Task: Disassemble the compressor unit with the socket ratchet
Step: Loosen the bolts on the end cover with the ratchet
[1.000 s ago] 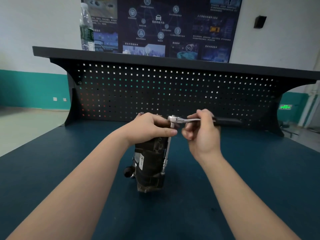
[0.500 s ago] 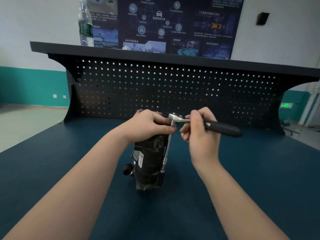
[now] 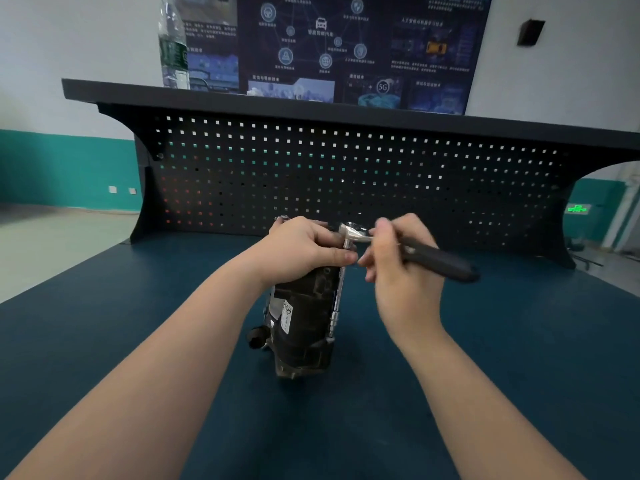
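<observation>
A black compressor unit [image 3: 304, 323] stands upright on the dark blue bench top [image 3: 502, 358] in the middle of the view. My left hand [image 3: 304, 249] grips its top. A socket ratchet [image 3: 436, 258] with a chrome head and black handle sits beside that hand; its long chrome extension [image 3: 337, 299] runs straight down the unit's right side to a fitting near the base. My right hand [image 3: 401, 268] holds the ratchet just behind its head, with the black handle sticking out to the right and a little toward me.
A black perforated back panel [image 3: 346, 174] with a shelf above it closes off the far side of the bench. A clear water bottle [image 3: 173, 46] stands on the shelf at the left. A dark poster [image 3: 346, 46] hangs on the wall behind.
The ratchet handle has swung from pointing right toward me, clockwise seen from above. My right hand moved with it. My left hand stays on the compressor's top.
</observation>
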`<state>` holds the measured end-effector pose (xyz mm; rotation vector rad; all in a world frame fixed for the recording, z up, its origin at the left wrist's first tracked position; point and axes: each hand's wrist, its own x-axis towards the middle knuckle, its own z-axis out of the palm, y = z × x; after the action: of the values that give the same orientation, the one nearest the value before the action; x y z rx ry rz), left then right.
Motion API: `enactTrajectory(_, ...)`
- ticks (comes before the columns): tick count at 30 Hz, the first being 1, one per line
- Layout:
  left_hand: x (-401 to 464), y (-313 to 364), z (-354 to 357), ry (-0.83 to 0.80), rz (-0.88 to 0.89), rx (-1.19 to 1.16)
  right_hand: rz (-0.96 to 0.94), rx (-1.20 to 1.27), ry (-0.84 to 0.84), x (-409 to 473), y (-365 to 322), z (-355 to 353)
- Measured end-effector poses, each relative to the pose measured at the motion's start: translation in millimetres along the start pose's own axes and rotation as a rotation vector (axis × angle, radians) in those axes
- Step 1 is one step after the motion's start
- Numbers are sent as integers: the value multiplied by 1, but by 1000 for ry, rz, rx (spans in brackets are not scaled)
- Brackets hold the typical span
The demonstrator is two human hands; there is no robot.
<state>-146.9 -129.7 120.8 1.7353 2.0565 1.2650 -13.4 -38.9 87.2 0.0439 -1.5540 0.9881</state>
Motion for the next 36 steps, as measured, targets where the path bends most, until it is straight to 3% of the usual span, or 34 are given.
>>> enactTrajectory(2, -2, 0, -3, -43, 13, -7, -29, -70, -41, 3, 0, 1)
enactTrajectory(3, -4, 1, -5, -60, 10, -25, 108, 91, -19, 10, 1, 0)
enactTrajectory(6, -6, 4, -7, -75, -23, -52, 775, 797, -40, 32, 11, -4)
enactTrajectory(8, -6, 6, -3, -49, -27, -19, 993, 895, -62, 39, 23, -9)
enactTrajectory(10, -5, 6, 1, -14, -11, 33, 1024, 866, -42, 42, 26, -10)
enactTrajectory(12, -4, 5, 3, 0, -17, 56, 995, 841, 66, 40, 24, -9)
enactTrajectory(14, -3, 3, 1, 11, -28, 50, 847, 802, 164, 31, 14, -10)
enactTrajectory(16, -1, 1, -1, 13, -29, 33, 453, 569, 161, 13, 1, -8)
enactTrajectory(18, -1, 1, -1, -10, -3, 32, 2, 108, 65, 0, -13, -5)
enactTrajectory(20, -1, 3, 0, -34, 16, 35, -171, -153, 17, 5, -17, -3)
enactTrajectory(22, -1, 4, -1, -50, -4, 3, -16, -30, 53, 16, -17, -5)
enactTrajectory(26, -2, 4, -3, -60, -36, -47, 767, 828, 37, 34, 7, -14)
enactTrajectory(29, -2, 4, -1, -47, -20, -35, 976, 985, 40, 38, 19, -13)
enactTrajectory(31, 0, 4, 2, -27, -10, -5, 945, 956, 99, 38, 20, -9)
enactTrajectory(33, 1, 4, 3, 17, -25, 9, 775, 856, 174, 30, 13, -8)
enactTrajectory(36, 1, 3, 0, 40, -55, 3, 151, 202, 143, 7, -3, -3)
